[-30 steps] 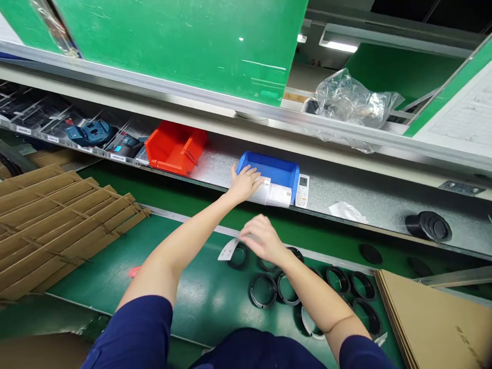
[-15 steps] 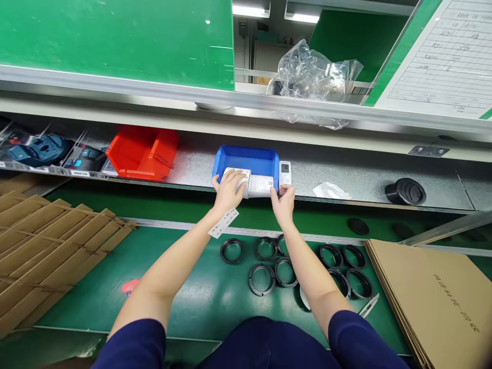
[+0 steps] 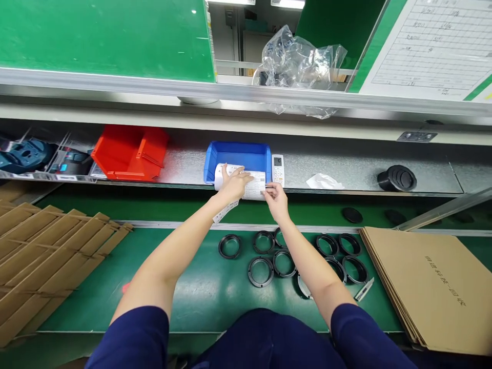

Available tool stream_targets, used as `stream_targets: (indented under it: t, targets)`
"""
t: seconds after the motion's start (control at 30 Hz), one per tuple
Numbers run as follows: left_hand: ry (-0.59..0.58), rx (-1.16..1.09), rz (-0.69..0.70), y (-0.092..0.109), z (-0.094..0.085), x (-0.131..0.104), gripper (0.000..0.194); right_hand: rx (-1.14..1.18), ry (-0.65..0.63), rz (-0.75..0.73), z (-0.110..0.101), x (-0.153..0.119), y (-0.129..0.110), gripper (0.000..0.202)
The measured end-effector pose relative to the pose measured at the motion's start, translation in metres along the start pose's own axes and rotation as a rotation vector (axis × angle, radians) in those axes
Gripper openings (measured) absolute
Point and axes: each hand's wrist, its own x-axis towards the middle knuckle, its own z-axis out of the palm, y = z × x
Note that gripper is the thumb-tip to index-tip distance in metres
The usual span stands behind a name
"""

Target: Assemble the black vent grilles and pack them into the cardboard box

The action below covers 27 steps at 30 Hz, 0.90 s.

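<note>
A blue bin [image 3: 238, 148] sits on the metal shelf, with white printed label paper [image 3: 255, 191] lying across its front edge. The left end of the paper looks rolled [image 3: 218, 178]. My left hand [image 3: 232, 185] rests on this paper, fingers stretched out to the right. A handwritten white strip [image 3: 225, 211] hangs by my left wrist. At the paper's right edge, my right hand [image 3: 277, 199] is closed in a pinch around a thin dark pen-like stick [image 3: 268, 186], mostly hidden by the fingers. Just behind it stands a white remote control [image 3: 278, 169] with a small screen.
A red bin [image 3: 132, 154] and teal tools [image 3: 28, 155] are at left. Crumpled paper [image 3: 325, 181] and a black round part [image 3: 397, 178] lie right. Below, several black rings [image 3: 261, 272] and a knife [image 3: 364, 289] lie between cardboard dividers [image 3: 57, 251] and stacked cardboard [image 3: 426, 287].
The view has shifted slightly. My left hand's fingers have swung to the right over the label paper, and the handwritten strip is now partly behind my wrist. My right hand stays at the paper's right edge.
</note>
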Motion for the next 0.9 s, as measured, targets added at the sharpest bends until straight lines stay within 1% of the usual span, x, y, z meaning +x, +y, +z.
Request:
stream_targets:
  t: [0.07, 0.13, 0.23, 0.33, 0.4, 0.5, 0.63, 0.8, 0.9]
  targets:
    - [-0.008, 0.004, 0.000, 0.001, 0.000, 0.000, 0.062, -0.045, 0.009, -0.002, 0.001, 0.007, -0.002, 0.030]
    - [-0.020, 0.007, 0.003, 0.001, 0.001, 0.001, 0.063, -0.076, 0.044, -0.002, 0.003, 0.009, -0.003, 0.028]
    - [-0.036, 0.040, -0.008, 0.002, 0.001, 0.002, 0.062, -0.090, 0.096, -0.027, 0.006, 0.003, -0.002, 0.025]
    - [-0.047, 0.074, -0.025, 0.005, 0.000, 0.002, 0.061, -0.111, 0.103, -0.079, 0.007, -0.002, 0.001, 0.020]
    - [-0.049, 0.084, -0.038, 0.009, -0.001, 0.003, 0.059, -0.126, 0.094, -0.099, 0.007, -0.002, 0.002, 0.017]
    - [-0.052, 0.109, -0.074, 0.014, -0.002, 0.004, 0.059, -0.125, 0.072, -0.058, 0.007, 0.002, 0.001, 0.015]
    - [-0.049, 0.166, -0.110, 0.020, -0.002, 0.006, 0.061, -0.131, 0.040, 0.006, 0.007, 0.012, -0.001, 0.025]
    - [-0.074, 0.215, -0.170, 0.027, -0.005, 0.008, 0.058, -0.215, -0.003, 0.001, 0.006, 0.018, -0.006, 0.012]
    - [-0.084, 0.210, -0.203, 0.031, -0.008, 0.010, 0.057, -0.285, -0.045, -0.018, 0.003, 0.019, -0.010, 0.011]
